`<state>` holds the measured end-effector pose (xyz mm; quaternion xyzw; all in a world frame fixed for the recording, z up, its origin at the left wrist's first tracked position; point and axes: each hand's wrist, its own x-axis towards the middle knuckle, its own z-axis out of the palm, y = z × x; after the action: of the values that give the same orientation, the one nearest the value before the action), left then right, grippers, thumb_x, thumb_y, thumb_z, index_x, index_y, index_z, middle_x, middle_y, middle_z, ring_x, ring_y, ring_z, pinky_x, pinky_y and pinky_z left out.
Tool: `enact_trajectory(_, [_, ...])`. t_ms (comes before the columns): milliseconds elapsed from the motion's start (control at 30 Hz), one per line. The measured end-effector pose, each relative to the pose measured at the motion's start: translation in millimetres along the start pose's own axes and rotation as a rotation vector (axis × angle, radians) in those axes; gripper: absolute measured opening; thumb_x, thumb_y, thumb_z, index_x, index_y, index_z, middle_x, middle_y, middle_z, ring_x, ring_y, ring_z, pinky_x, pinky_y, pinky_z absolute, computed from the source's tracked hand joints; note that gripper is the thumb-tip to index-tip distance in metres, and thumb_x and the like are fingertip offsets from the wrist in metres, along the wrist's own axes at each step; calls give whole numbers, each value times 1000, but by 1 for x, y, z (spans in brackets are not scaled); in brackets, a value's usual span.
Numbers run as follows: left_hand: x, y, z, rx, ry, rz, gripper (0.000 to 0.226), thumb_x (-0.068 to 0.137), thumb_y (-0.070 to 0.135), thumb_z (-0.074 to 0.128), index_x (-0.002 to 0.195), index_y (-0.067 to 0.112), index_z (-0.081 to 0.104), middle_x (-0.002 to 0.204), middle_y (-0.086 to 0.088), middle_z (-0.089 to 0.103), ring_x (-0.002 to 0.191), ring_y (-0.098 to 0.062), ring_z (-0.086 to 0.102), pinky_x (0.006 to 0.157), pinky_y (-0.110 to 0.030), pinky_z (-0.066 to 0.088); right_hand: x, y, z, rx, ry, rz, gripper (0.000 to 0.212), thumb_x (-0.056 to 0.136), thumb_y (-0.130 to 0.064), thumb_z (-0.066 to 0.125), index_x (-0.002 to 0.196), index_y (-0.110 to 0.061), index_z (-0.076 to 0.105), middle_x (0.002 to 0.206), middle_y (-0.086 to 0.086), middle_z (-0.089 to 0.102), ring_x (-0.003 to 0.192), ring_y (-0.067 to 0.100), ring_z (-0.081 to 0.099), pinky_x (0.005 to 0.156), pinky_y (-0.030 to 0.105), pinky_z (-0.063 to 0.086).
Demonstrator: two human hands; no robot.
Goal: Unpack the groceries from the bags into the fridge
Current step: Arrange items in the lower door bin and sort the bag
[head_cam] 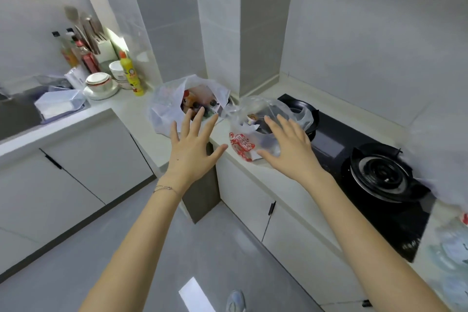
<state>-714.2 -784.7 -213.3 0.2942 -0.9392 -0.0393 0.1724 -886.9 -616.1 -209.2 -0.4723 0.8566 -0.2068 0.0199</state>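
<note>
On the counter corner [136, 114] a white bag [164, 109] and a clear red-printed bag [243, 145] stand side by side, with no fridge in view. It seems best to hold one rim open and lift items out singly, since thin plastic likely slumps. Both arms stretch forward, left hand [190, 149] and right hand [286, 144] palm-down, fingers spread, gripping nothing.

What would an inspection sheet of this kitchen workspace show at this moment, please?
Surface: pale counter turning a corner.
Job's things: white bag and clear red-printed bag, both open with goods inside; fridge not in view.
Clutter: yellow bottle, stacked bowls, knife block.
Hands: left hand and right hand open, fingers spread, by the bags, holding nothing.
Cables: nothing seen.
Surroundings: gas hob, cabinets, tiled walls.
</note>
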Motion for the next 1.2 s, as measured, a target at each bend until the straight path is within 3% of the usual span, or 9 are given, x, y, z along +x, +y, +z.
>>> enact_trajectory(233, [72,-40,37,-30,-93,56,83,81,75,12,153,35,19,163,1,11,150,-23,-3,117,-51,-7,57,13,23,20,-23,114,77,90,-52,55,153,-31,15,161,2,12,148,25,3,117,45,10])
enact_trajectory(667, [186,-49,132,-26,-259,169,82,81,72,12,154,34,19,163,1,8,150,-24,-4,117,-49,-9,161,99,70,57,-86,253,73,92,-49,55,152,-28,20,158,4,21,147,24,11,118,44,15])
enact_trajectory(867, [234,-34,169,-17,-355,206,84,80,68,6,154,31,19,163,-1,8,150,-26,-5,118,-48,-7,212,130,106,56,-247,229,72,92,-46,56,152,-26,22,157,2,23,145,24,14,119,43,15])
enact_trajectory(1067, [264,-28,197,-30,-369,239,68,90,54,26,142,15,48,155,-10,33,147,-34,18,116,-50,1,253,142,142,58,-428,175,70,91,-37,58,151,-26,24,156,-1,25,144,21,18,117,40,21])
enact_trajectory(1200, [280,-22,217,-39,-421,360,49,98,22,53,144,10,42,158,-9,27,149,-30,11,121,-45,-3,271,145,165,35,-526,104,66,91,-29,58,150,-25,28,154,-2,28,141,21,23,116,37,22])
